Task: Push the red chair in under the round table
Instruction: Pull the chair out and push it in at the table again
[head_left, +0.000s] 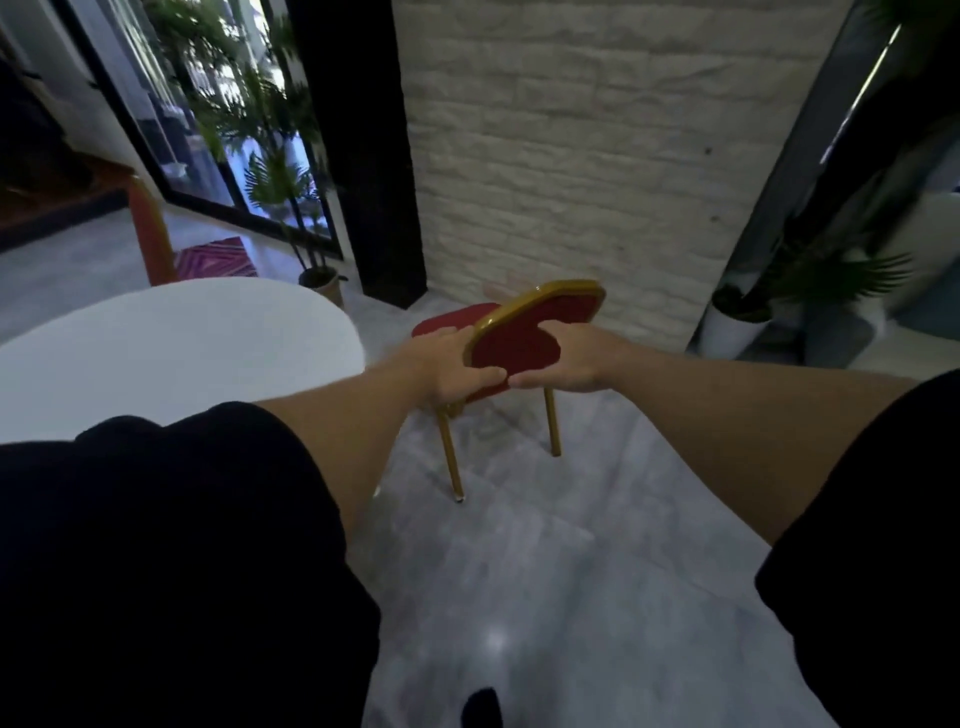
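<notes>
Both hands — left hand (457, 358), right hand (563, 358) — clasp the red chair (524, 340) backrest; round table (171, 348) lies at nine o'clock — left hand nearer.

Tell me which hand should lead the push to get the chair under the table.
Right, probably. Both hands grip the red chair's backrest, but the round table lies to the chair's left, so the right hand, on the far side from it, can drive the chair that way. The left hand steadies.
</notes>
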